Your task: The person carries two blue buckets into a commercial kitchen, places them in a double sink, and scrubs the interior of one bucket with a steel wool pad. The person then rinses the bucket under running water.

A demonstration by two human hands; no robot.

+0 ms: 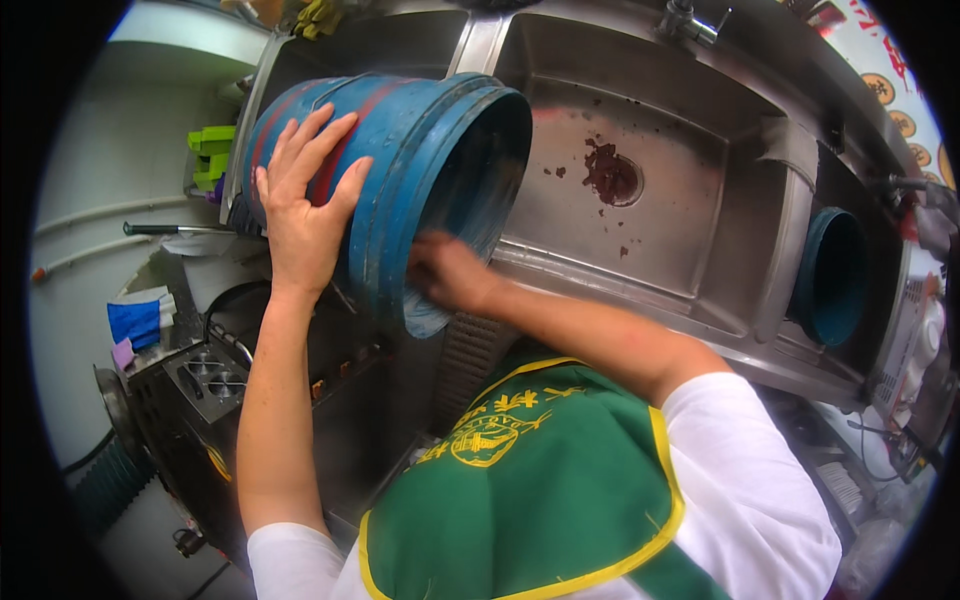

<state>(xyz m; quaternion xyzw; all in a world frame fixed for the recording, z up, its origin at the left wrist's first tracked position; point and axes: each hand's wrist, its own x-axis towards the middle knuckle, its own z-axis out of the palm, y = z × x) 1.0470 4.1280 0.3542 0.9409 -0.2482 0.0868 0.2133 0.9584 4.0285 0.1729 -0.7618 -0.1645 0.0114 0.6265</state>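
Observation:
A large blue plastic bucket [390,127] with red bands lies tilted on its side over the left part of the metal sink, its mouth facing right. My left hand [304,180] rests spread on the bucket's outer side, fingers apart. Inside the lower part of the mouth is my right hand [450,274], blurred, its fingers bent near the inner wall; whether it holds anything cannot be told. Wet streaks show on the bucket's inner wall. Dark reddish-brown scraps [611,174] lie around the drain of the middle sink basin [675,225].
Another blue bucket [832,277] lies in the right basin. A faucet [690,26] stands at the back rim, and a pale cloth [791,150] hangs over the right divider. Yellow gloves [319,16] lie at the back left. Black equipment [195,390] stands at the lower left.

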